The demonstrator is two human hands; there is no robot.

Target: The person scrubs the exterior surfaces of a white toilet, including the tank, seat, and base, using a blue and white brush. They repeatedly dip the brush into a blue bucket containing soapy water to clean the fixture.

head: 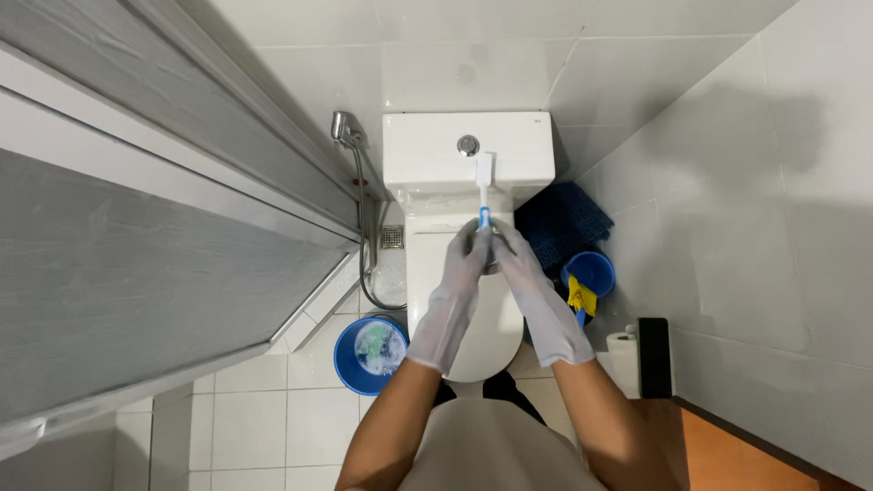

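Both gloved hands met over the toilet, just in front of its tank. Left hand and right hand had fingers closed round the lower handle of 1 brush. Brush ran straight away from the fingers toward the tank, long axis front to back, white head resting on the tank lid near the flush button. Neither hand was clearly nearer. Blue bucket stood left of the toilet, blue cup right.

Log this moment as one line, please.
left hand: grips brush | right hand: grips brush | brush: head on toilet tank lid | blue bucket: floor, left of toilet
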